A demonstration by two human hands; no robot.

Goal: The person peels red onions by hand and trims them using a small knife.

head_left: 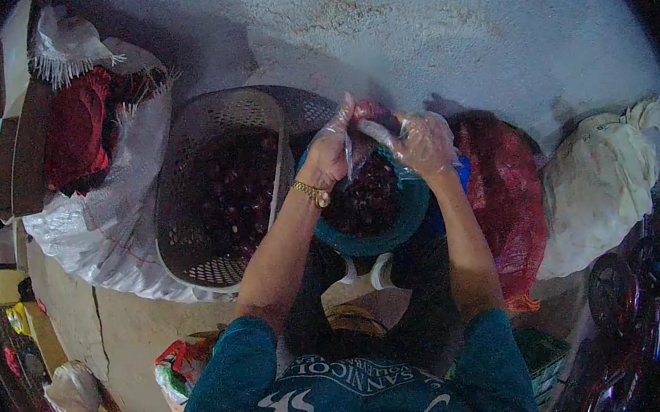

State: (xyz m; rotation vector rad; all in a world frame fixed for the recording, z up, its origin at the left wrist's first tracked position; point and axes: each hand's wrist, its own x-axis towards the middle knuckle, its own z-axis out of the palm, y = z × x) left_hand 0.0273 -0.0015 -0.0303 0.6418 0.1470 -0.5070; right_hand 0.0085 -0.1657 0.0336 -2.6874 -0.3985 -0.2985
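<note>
Head view: dark red bulb (373, 111) up between the two hands, over the far side of a teal tub (372, 243). Pinched, by the look of it, in right hand (424, 140), under a thin clear glove (432, 127). Close by, left hand (328, 158), thumb raised beside bulb; cannot tell whether closed on it too. Below, on left wrist, gold watch (312, 194). Inside tub, heap of dark red pieces (363, 207). To left, grey perforated basket (218, 108) with more of the same, then white woven sack (96, 244). To right, red mesh sack (504, 200), then pale sack (604, 192).
</note>
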